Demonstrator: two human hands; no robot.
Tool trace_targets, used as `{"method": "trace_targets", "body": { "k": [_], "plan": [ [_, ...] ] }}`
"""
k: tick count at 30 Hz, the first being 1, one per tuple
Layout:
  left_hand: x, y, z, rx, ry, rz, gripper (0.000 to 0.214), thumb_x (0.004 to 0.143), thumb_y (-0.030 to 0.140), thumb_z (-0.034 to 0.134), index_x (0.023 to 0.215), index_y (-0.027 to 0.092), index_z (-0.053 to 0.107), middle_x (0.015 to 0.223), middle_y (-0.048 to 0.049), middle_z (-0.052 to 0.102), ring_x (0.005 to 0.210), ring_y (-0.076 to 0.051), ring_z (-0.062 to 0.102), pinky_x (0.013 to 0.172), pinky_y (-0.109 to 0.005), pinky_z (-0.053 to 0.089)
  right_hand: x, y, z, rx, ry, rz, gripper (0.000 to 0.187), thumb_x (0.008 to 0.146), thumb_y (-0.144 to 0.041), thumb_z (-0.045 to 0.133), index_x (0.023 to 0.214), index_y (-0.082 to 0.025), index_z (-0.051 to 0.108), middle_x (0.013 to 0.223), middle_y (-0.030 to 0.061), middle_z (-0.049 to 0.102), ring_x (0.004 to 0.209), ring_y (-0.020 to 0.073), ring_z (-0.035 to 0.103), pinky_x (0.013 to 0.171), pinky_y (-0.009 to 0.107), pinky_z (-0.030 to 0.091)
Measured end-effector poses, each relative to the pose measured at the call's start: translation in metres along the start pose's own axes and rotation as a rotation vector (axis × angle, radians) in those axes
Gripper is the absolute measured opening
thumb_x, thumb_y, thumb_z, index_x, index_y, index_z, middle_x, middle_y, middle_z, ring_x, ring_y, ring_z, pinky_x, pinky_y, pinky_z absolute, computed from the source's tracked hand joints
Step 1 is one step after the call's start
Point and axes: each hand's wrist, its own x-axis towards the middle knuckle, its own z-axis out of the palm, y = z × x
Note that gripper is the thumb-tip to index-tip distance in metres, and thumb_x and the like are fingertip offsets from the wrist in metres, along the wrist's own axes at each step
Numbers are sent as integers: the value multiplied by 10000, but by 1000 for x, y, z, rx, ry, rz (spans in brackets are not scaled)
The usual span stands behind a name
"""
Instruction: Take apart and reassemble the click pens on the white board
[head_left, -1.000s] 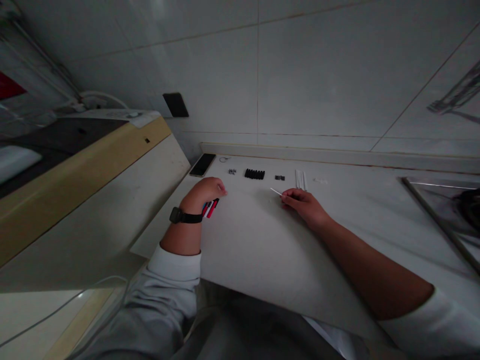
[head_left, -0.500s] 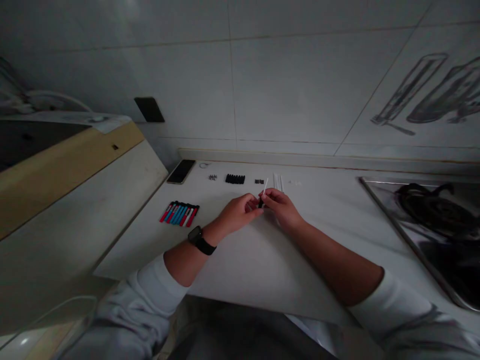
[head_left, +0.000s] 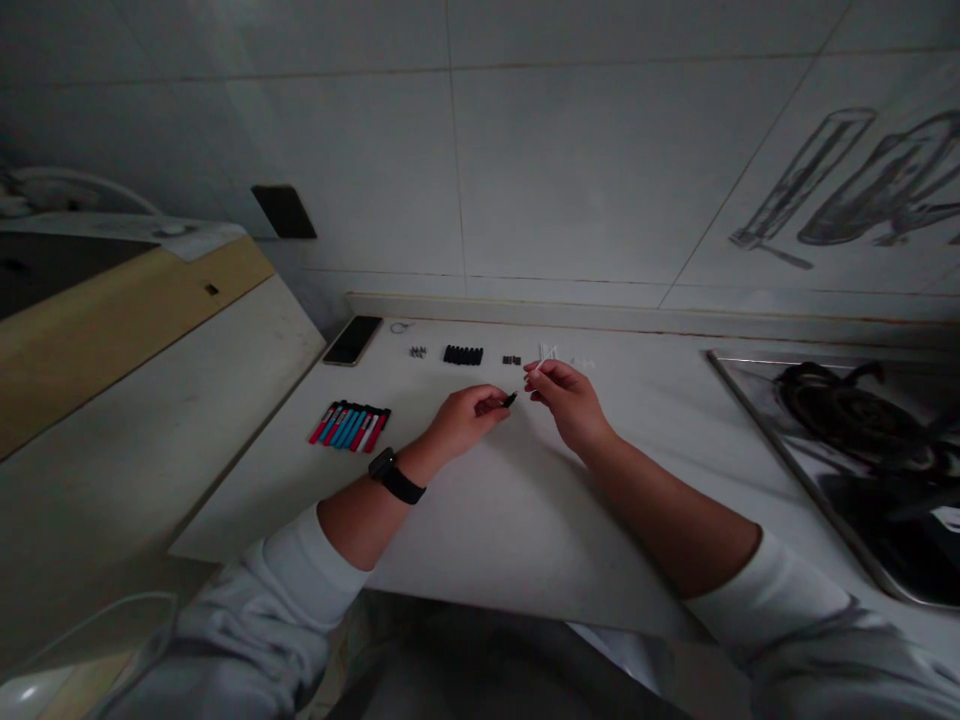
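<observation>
My left hand [head_left: 474,413] is closed, pinching a small black pointed piece [head_left: 510,400] that sticks out past its fingertips to the right. My right hand [head_left: 564,398] has thumb and fingers pinched on a thin white stick [head_left: 540,367]. A short gap lies between the black piece and the right fingertips. Just behind the right hand rest several thin white sticks [head_left: 549,352], partly hidden by it. Small dark pieces [head_left: 511,360] lie to their left, then a row of short black caps [head_left: 463,355] and a cluster of tiny metal parts [head_left: 418,352].
Red, blue and white pen-like tubes [head_left: 349,427] with black ends lie in a row on the left of the white counter [head_left: 480,520]. A phone [head_left: 353,340] and a small ring [head_left: 400,327] are behind them. A gas stove [head_left: 862,430] stands at right.
My hands have parted. The white stick, upright at the black piece before, has moved right and away with my right hand; the black piece stays in my left. The view shifted slightly.
</observation>
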Motion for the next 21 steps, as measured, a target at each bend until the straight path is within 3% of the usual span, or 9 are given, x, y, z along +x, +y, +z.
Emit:
{"method": "trace_targets", "body": {
  "k": [7,15,18,21],
  "plan": [
    [0,2,-3,39,-22,23,262,860,314,682,1090,191,708,901,-39,714,804,-157,647,786,-304,524,9,-8,-10,-115,30,-56,339,795,-549,692,924,-239,647,987,47,686,812,158,621,740,309,510],
    [0,-1,-3,45,-18,19,284,865,313,682,1119,186,696,868,-22,681,763,-132,610,748,-277,501,16,-17,-18,-12,55,-54,296,788,-489,732,919,-232,662,864,15,645,751,132,601,724,292,505],
    [0,-2,-4,47,-25,14,290,869,330,680,1121,188,695,866,-21,674,762,-130,605,743,-275,497,27,-19,-32,-41,82,-62,301,802,-482,720,955,-228,669,851,15,645,740,130,605,703,281,507],
    [0,-2,-5,57,-16,20,296,872,348,676,1121,189,693,869,-21,673,767,-130,601,749,-276,497,47,-15,-58,-224,105,-76,320,822,-467,692,1018,-215,673,871,32,674,739,140,621,705,289,518]
  ]
}}
